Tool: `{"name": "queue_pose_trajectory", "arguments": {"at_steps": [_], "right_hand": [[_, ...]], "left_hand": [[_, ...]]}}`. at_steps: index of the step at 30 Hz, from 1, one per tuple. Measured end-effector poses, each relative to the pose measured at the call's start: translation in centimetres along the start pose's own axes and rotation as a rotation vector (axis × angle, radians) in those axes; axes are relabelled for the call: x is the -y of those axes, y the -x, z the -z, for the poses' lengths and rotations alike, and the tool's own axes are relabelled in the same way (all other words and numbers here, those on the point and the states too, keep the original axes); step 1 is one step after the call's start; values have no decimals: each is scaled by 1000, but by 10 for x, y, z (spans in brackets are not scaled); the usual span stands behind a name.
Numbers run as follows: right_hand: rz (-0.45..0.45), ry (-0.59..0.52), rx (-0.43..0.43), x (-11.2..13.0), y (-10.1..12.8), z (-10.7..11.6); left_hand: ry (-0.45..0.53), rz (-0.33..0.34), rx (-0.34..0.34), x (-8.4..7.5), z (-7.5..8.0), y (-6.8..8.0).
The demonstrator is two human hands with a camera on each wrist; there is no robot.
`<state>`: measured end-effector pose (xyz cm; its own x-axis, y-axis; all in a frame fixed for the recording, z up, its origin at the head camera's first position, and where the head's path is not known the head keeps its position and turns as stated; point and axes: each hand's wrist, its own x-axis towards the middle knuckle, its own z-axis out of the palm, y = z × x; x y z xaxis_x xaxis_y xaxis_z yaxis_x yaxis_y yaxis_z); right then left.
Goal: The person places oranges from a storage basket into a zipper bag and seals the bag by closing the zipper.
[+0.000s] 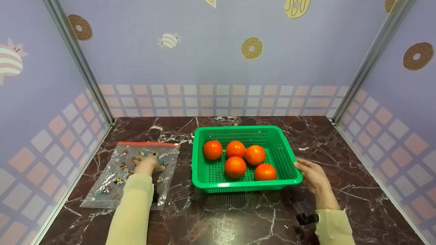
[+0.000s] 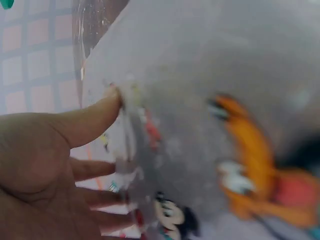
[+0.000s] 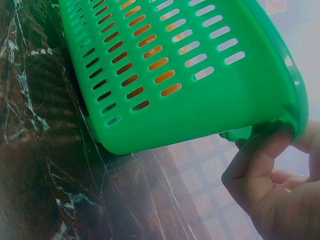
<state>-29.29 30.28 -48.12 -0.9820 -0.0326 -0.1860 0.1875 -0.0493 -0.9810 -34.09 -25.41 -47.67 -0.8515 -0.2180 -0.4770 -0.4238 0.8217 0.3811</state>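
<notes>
Right hand (image 1: 314, 175) is pinching the green basket (image 1: 246, 184) by its right rim, left hand (image 1: 145, 166) is resting spread fingers on the clear bag (image 1: 110, 173) lying left of it, five orange balls (image 1: 235, 167) are sitting inside the basket, and small cartoon figures (image 1: 118, 180) are dotting the bag.

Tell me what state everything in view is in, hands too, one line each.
Green basket: right side up, uncovered, its rim gripped.
Five orange balls: in the basket, apparently whole.
Plastic bag: spread on the table; can't tell if sealed.
Left hand: on the bag, fingers fairly straight.
Right hand: holding the basket's right rim.
</notes>
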Motion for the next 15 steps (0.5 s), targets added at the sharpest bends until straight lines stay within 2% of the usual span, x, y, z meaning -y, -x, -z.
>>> {"name": "queue_pose_trajectory", "arguments": {"at_steps": [4,9,15], "right_hand": [[12,-13,10,0,0,1],[3,-22,7,-1,1,1],[16,0,16,-1,1,1]], "left_hand": [[-99,-118,8,3,2,1],[-105,-249,41,10,3,5],[-101,-393,50,17,2,3]]}}
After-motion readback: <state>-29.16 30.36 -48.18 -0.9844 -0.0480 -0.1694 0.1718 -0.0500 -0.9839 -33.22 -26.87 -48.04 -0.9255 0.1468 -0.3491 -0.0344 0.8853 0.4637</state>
